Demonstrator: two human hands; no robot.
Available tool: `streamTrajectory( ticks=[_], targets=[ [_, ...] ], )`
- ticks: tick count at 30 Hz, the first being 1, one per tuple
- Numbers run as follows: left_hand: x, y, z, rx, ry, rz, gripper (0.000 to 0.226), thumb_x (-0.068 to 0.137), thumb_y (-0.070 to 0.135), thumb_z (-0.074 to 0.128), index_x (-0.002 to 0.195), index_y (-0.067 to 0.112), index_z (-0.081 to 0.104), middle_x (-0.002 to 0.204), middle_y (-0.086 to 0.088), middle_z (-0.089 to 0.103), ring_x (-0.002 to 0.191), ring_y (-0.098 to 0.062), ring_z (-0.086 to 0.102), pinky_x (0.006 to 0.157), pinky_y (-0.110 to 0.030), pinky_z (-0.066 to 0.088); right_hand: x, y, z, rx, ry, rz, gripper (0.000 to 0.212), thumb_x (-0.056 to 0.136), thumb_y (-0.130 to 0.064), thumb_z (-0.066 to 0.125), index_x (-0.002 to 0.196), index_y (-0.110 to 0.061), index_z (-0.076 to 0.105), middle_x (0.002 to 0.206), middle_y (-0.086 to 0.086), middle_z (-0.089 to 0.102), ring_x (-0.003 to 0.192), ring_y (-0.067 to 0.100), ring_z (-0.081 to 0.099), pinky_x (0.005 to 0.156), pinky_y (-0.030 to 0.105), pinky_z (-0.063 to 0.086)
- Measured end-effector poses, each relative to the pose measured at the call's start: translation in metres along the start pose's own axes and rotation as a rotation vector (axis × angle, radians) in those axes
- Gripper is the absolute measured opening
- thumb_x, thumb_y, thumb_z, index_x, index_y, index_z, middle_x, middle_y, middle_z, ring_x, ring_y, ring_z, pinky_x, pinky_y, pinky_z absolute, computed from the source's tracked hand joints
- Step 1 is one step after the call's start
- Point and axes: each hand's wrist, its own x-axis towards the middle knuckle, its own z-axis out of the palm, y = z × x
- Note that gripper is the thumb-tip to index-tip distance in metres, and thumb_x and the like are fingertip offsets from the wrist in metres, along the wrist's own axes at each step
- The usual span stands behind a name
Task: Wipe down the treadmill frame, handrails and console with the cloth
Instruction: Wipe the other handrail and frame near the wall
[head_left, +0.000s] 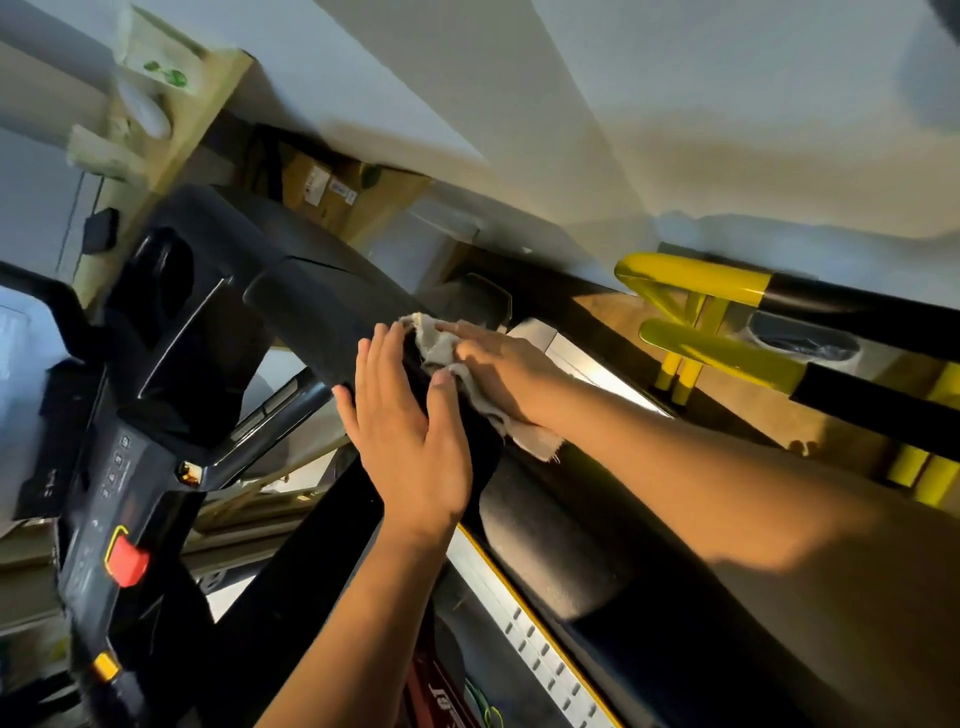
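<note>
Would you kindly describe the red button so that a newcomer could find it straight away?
Start at the black treadmill console on the left of the view. Follow its strip of small control keys toward the near end to the red plastic button. It sits in a yellow outline, the only red thing on that dark panel.

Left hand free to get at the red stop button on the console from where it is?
Probably yes. The left hand lies flat and open on the black handrail, holding nothing; the right hand has the cloth. Nothing visible blocks the way to the red stop button.
</note>
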Motion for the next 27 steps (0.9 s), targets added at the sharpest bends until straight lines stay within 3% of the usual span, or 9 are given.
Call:
streamTrajectory(
  ticks=[4, 6, 8, 11, 15, 18, 20, 24, 27],
  targets=[
    [0.000, 0.000, 0.001, 0.073, -0.025, 0.019, 0.055, 0.092, 0.039, 0.039, 0.145, 0.027, 0.043, 0.156, 0.010, 0.034, 0.150, -0.004, 0.010, 0.123, -0.042, -0.002, -0.018, 0.015, 0.001, -0.144, -0.117, 0.063, 0.047, 0.107, -0.031, 0.025, 0.147, -0.008, 0.035, 0.150, 0.014, 0.039, 0.139, 0.029, 0.036, 0.105, 0.029, 0.031],
    [0.001, -0.001, 0.001, 0.065, -0.022, 0.024, 0.053, 0.094, 0.042, 0.033, 0.144, 0.027, 0.045, 0.156, 0.011, 0.035, 0.149, -0.004, 0.010, 0.123, -0.043, -0.002, -0.041, 0.008, 0.005, -0.189, 0.198, 0.014, 0.060, 0.104, -0.045, 0.015, 0.136, -0.002, 0.042, 0.135, 0.017, 0.056, 0.122, 0.026, 0.054, 0.089, 0.025, 0.044],
    [0.000, -0.005, 0.001, 0.044, -0.012, 0.040, 0.051, 0.099, 0.044, 0.025, 0.144, 0.028, 0.044, 0.155, 0.012, 0.035, 0.149, -0.003, 0.011, 0.122, -0.042, -0.001, -0.063, -0.007, 0.007, -0.241, 0.270, -0.109, 0.048, 0.105, -0.037, 0.020, 0.137, -0.008, 0.042, 0.138, 0.012, 0.054, 0.119, 0.022, 0.056, 0.093, 0.031, 0.048],
    [-0.003, -0.013, 0.000, 0.047, -0.008, 0.108, 0.044, 0.105, 0.034, 0.020, 0.144, 0.029, 0.040, 0.156, 0.012, 0.032, 0.149, -0.004, 0.012, 0.122, -0.043, 0.000, -0.069, -0.019, 0.010, -0.301, 0.096, -0.217, 0.056, 0.094, -0.037, 0.027, 0.145, -0.019, 0.040, 0.157, 0.004, 0.031, 0.137, 0.029, 0.036, 0.109, 0.042, 0.034],
    [0.000, -0.016, -0.001, -0.258, 0.007, -0.045, 0.052, 0.100, 0.039, 0.027, 0.141, 0.016, 0.048, 0.150, -0.002, 0.045, 0.146, -0.020, 0.029, 0.120, -0.056, 0.010, -0.039, -0.027, 0.013, -0.340, 0.057, -0.299, 0.056, 0.093, -0.038, 0.025, 0.146, -0.026, 0.038, 0.159, -0.001, 0.027, 0.145, 0.033, 0.023, 0.117, 0.050, 0.023],
    [-0.002, -0.018, 0.000, -0.351, 0.000, -0.022, 0.046, 0.096, 0.020, 0.035, 0.140, 0.011, 0.046, 0.142, -0.015, 0.051, 0.136, -0.035, 0.041, 0.114, -0.066, 0.018, -0.043, -0.022, 0.021, -0.454, 0.083, -0.302, 0.056, 0.089, -0.039, 0.020, 0.143, -0.029, 0.035, 0.156, 0.001, 0.031, 0.144, 0.037, 0.023, 0.112, 0.058, 0.024],
    [-0.004, -0.017, -0.001, -0.334, 0.001, -0.016, 0.047, 0.090, 0.015, 0.038, 0.136, 0.014, 0.049, 0.135, -0.012, 0.057, 0.131, -0.035, 0.047, 0.112, -0.068, 0.020, -0.057, -0.014, 0.022, -0.436, 0.069, -0.298, 0.057, 0.088, -0.042, 0.018, 0.143, -0.035, 0.031, 0.156, 0.000, 0.031, 0.141, 0.035, 0.029, 0.107, 0.058, 0.030],
    [-0.002, -0.016, -0.001, -0.369, 0.023, -0.072, 0.051, 0.084, 0.025, 0.044, 0.133, 0.026, 0.053, 0.135, -0.008, 0.058, 0.136, -0.035, 0.042, 0.111, -0.069, 0.020, -0.078, -0.006, 0.014, -0.314, 0.080, -0.245, 0.055, 0.088, -0.044, 0.028, 0.142, -0.040, 0.032, 0.155, 0.000, 0.030, 0.133, 0.039, 0.037, 0.102, 0.057, 0.037],
    [-0.007, -0.016, -0.005, -0.297, 0.009, 0.019, 0.050, 0.086, 0.025, 0.042, 0.133, 0.017, 0.054, 0.137, -0.019, 0.054, 0.134, -0.042, 0.042, 0.111, -0.066, 0.025, -0.087, -0.016, 0.017, -0.392, 0.142, -0.199, 0.052, 0.089, -0.043, 0.030, 0.140, -0.036, 0.035, 0.152, 0.005, 0.035, 0.126, 0.039, 0.042, 0.098, 0.055, 0.040]
  ],
)
